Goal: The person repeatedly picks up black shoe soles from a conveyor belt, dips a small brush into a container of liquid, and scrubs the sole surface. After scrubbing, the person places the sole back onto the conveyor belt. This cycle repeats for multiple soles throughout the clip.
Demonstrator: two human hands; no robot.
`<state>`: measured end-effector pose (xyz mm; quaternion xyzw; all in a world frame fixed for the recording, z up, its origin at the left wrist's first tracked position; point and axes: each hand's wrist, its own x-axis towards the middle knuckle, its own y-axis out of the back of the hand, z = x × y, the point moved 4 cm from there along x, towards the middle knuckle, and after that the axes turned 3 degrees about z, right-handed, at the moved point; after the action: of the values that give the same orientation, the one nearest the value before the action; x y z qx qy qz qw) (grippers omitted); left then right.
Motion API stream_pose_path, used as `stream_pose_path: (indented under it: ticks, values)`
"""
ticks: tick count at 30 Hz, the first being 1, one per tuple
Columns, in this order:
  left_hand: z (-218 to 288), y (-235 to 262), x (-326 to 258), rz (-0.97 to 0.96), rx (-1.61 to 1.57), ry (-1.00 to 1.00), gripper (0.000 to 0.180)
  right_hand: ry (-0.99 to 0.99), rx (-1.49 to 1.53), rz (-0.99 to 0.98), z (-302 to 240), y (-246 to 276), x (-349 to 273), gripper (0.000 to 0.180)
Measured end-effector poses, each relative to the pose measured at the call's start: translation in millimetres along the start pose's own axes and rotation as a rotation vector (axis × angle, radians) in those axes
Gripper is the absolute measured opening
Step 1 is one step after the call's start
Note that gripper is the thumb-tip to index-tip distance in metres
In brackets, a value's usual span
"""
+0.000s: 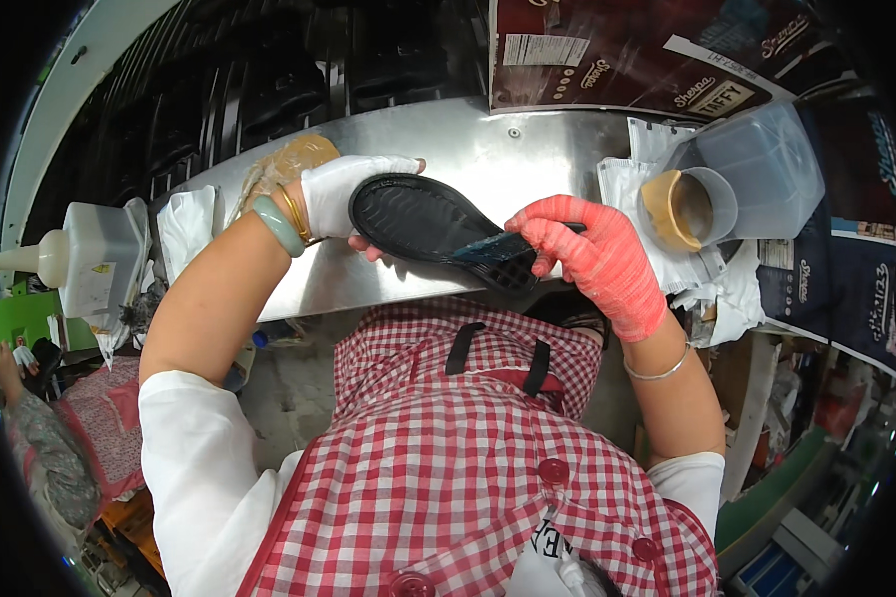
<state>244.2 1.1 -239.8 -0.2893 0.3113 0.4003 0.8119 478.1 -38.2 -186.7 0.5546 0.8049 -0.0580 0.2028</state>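
Note:
My left hand point(353, 194), in a white glove with bare fingertips, grips a black shoe sole point(408, 214) by its left edge. The sole is tilted above the metal bench, its hollow inner side facing up and a grid pattern showing at the right end. My right hand point(597, 259), in a coral-red glove, pinches a slim brush point(488, 247) with a dark handle end and a bluish head. The brush lies across the right part of the sole and appears to touch its inner surface.
Right of my hands, a clear plastic container point(767, 179) and a cup with a tan rim point(672, 209) sit on white packets. A white squeeze bottle point(90, 259) stands left, near a plastic-wrapped tan item point(299, 159). Dark racks point(269, 80) line the bench's point(528, 154) far side. Another person point(55, 428) is at far left.

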Motion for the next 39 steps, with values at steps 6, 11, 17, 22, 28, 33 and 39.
stream_pose_path:
  ticks: [6,11,17,22,28,33,39]
  values:
    - [-4.9,0.3,-1.9,0.004,-0.049,0.015,0.065,0.008,0.081,0.071,27.9,11.0,-20.0,0.023]
    - [-12.8,2.9,3.1,-0.043,-0.023,0.020,0.066,0.033,0.046,0.091,37.7,18.6,-38.6,0.018]
    - [-32.6,-0.7,11.1,-0.177,-0.080,-0.006,0.068,0.394,0.083,0.071,6.1,13.4,-48.4,0.021]
    - [-34.2,-21.2,14.1,-0.238,-0.134,0.009,0.066,0.854,-0.127,-0.037,-5.9,-30.2,-36.7,0.027]
    - [-49.5,-17.2,6.9,-0.299,-0.258,-0.036,0.053,1.041,-0.548,-0.061,-17.5,-43.4,-51.3,0.033]
    - [-50.6,-26.7,-8.4,-0.276,-0.188,-0.077,0.051,1.085,-0.726,-0.088,-22.7,-42.2,-73.1,0.030]
    - [-51.5,-38.5,-36.7,-0.201,-0.474,-0.231,0.052,1.098,-0.863,0.074,-46.8,-29.6,-101.7,0.028]
